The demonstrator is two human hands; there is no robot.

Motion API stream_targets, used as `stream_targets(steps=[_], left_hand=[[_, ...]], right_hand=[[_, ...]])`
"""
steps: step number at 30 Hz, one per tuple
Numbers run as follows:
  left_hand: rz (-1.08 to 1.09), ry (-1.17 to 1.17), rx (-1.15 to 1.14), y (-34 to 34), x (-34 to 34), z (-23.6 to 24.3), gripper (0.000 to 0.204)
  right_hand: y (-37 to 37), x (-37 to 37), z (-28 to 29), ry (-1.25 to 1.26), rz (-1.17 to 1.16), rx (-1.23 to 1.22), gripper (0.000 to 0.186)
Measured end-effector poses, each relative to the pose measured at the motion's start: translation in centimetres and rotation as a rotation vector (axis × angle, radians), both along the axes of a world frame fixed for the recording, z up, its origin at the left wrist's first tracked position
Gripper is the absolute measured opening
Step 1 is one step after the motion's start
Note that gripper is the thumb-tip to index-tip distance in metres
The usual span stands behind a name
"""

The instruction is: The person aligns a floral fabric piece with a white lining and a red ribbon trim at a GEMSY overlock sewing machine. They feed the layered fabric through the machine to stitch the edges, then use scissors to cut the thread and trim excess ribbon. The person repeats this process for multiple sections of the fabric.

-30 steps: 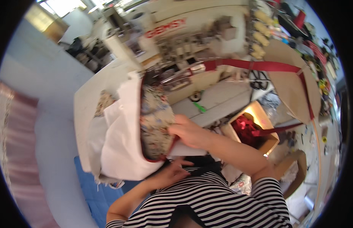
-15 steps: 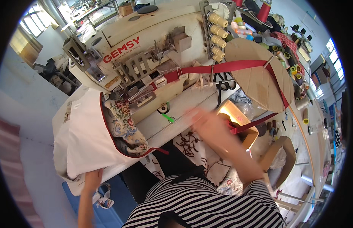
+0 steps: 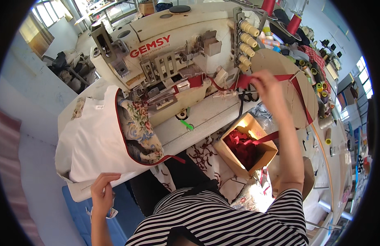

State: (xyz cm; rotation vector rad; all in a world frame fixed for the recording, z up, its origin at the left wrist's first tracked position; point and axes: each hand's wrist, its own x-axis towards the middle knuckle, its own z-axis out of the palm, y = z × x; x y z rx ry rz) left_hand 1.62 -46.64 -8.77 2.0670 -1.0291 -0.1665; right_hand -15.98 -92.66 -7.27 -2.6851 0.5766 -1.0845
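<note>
Nearest us, at lower left, our left hand (image 3: 102, 193) rests by the front edge of the white worktop (image 3: 218, 117). Above it lies a bulky white cloth piece (image 3: 98, 141) with flowered lining (image 3: 140, 123) and a narrow red tail (image 3: 178, 158) at its near corner. We judge it soft, light and floppy, apt to sag; the bound rim looks the firmest place to take hold. The left fingers are loosely curled and spread, with nothing seen between them; they sit just below the cloth's near edge, and we cannot tell whether they touch it.

Farther off, beyond an open cardboard box (image 3: 231, 156), our right hand (image 3: 267, 85) is raised, slightly blurred, its fingers closed on a red tape (image 3: 242, 80). The tape looks thin, light and pliable, perhaps a little slick, best pinched across its full width. It lies between thumb and fingertips, running left to the sewing machine (image 3: 190, 26) and right across a round cardboard disc (image 3: 276, 61). Its fold at the fingertips is too smeared to make out.
</note>
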Motion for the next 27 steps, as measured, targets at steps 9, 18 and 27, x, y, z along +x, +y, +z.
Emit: stream_targets(steps=[9, 18, 27], left_hand=[[-0.147, 0.0, -0.108, -4.8, -0.8, -0.7, 0.035], [-0.166, -0.006, -0.147, -4.8, -1.2, -2.3, 0.036], [-0.242, -0.013, -0.162, -5.7, -1.8, -2.8, 0.031]], right_hand=[[7.1, 4.8, -0.4, -0.079, -0.032, -0.005, 0.034], [6.9, 5.5, 0.7, -0.035, -0.173, -0.297, 0.047], [2.3, 8.3, -2.5, 0.063, 0.071, -0.132, 0.01]])
